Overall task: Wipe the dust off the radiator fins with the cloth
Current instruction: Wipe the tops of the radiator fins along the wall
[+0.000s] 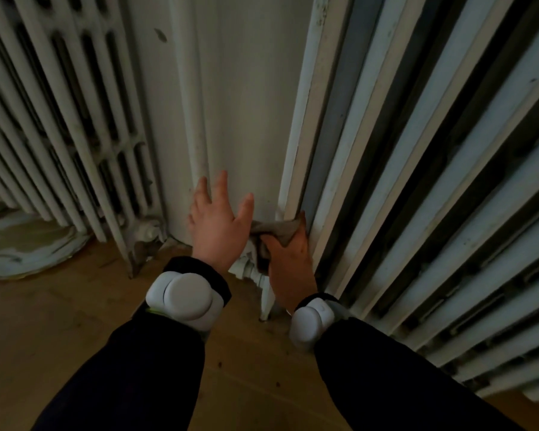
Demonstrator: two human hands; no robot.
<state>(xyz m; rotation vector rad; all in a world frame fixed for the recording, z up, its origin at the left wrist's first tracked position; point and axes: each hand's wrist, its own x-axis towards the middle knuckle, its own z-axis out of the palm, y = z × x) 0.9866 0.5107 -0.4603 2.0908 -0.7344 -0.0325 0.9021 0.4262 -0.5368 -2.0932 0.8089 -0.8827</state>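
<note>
Low down by the floor, the right hand (288,262) squeezes the grey cloth (277,231) against the bottom of the right radiator (417,181). Just left, the left hand (218,225) rests with fingers spread wide on the white wall (249,104).

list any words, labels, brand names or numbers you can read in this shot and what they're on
None: no readable text shows anywhere in this view.
The white wrist devices are plain, with no print showing.
The grey cloth in the right hand carries no visible tag or label.
The radiator fins, the wall panel and the wooden floor show only paint chips and marks, no lettering.
</note>
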